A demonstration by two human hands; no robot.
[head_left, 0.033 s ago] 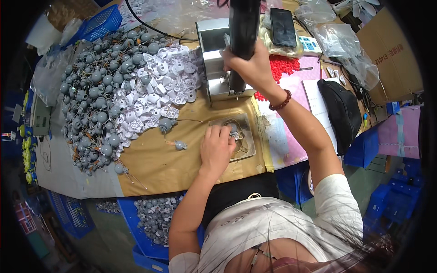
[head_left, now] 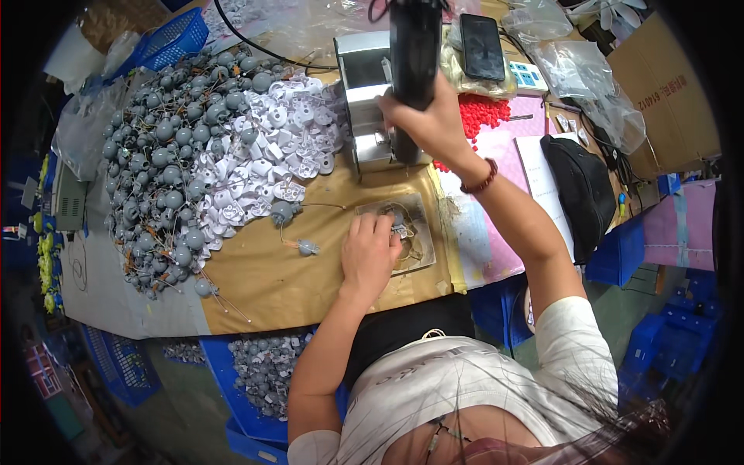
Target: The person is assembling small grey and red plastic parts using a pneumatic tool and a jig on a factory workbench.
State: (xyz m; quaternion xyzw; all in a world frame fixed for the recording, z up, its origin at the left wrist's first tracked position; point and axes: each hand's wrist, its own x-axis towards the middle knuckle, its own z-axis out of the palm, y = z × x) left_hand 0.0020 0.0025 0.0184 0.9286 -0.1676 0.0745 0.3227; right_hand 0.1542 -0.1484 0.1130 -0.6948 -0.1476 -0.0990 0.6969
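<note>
My right hand [head_left: 430,116] is wrapped round a black electric screwdriver [head_left: 416,54], held upright above a silver metal box [head_left: 363,101]. The screwdriver's lower end is in front of the box's right side. Nearer to me, my left hand [head_left: 370,252] lies with bent fingers on a flat clear-looking plate [head_left: 422,263]. Its fingertips hold a small grey and white part [head_left: 399,221] in the plate's cut-out; the fingers cover some of it. Left of that hand are two loose grey ball-shaped pieces with wires, one of them a small grey ball [head_left: 308,247].
A heap of grey wired balls [head_left: 163,155] and a pile of white plastic pieces [head_left: 271,132] spread over the left. Right of the metal box lie red pieces [head_left: 484,112], a phone [head_left: 481,46] and a black pouch [head_left: 577,186]. A blue bin [head_left: 240,411] stands below the table edge.
The screwdriver has shifted slightly, its lower end now a little higher. My right hand has moved slightly with it. My left hand stays put on the plate.
</note>
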